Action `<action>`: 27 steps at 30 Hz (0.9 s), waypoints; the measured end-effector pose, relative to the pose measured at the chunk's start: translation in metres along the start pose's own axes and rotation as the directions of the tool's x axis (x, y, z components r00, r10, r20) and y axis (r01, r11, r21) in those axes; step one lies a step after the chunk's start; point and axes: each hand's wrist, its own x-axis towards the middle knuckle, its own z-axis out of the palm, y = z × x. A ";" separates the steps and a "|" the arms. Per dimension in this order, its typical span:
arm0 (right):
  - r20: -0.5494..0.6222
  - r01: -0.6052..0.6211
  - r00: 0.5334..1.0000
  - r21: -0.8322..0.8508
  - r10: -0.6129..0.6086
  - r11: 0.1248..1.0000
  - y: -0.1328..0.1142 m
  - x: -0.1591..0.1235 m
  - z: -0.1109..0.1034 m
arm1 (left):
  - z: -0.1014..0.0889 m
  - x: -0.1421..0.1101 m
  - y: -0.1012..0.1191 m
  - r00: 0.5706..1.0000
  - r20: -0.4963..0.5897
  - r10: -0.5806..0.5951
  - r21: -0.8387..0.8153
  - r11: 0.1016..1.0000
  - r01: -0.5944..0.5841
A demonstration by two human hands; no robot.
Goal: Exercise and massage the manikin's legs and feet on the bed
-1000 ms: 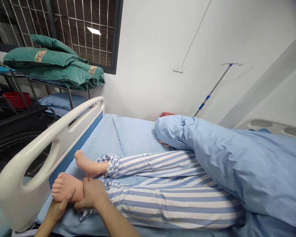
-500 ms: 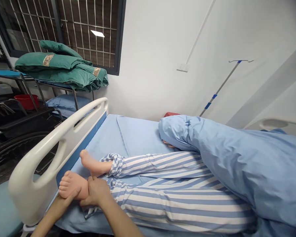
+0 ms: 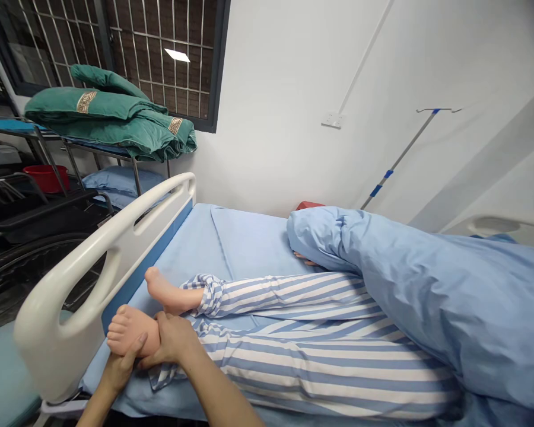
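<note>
Shifted only slightly since the earlier frame, the pale, mannequin-like bare foot (image 3: 131, 329) is gripped at the ankle by the closed right hand (image 3: 171, 339), while the curved left hand (image 3: 118, 370) is wrapped under it, thumb laid across. Toes are pointed left toward the white bed rail (image 3: 93, 255), the long axis lying across the blue bed sheet (image 3: 182, 237), in line with the striped trouser leg (image 3: 315, 367).

A hospital bed (image 3: 89, 243) has a blue sheet (image 3: 249, 243) bearing striped pajama legs (image 3: 320, 356) and a blue quilt (image 3: 427, 308)
</note>
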 end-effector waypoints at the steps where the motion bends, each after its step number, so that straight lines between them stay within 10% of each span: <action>1: 0.000 0.010 1.000 0.018 -0.010 1.000 0.000 0.001 -0.001 | 0.001 0.001 -0.004 1.000 0.006 -0.011 -0.016 1.000 0.011; 8: -0.018 0.100 0.995 0.020 -0.099 0.995 0.002 0.009 0.000 | 0.011 0.004 -0.025 0.978 0.069 -0.195 -0.154 0.967 0.204; 21: -0.163 0.212 0.966 0.041 -0.203 0.976 -0.001 -0.002 -0.007 | 0.002 0.003 0.003 0.946 0.103 -0.306 -0.290 0.901 0.323; 27: -0.222 -0.009 0.975 0.058 0.022 0.998 0.016 -0.010 -0.038 | -0.005 0.001 0.024 0.952 0.107 -0.286 -0.241 0.922 0.304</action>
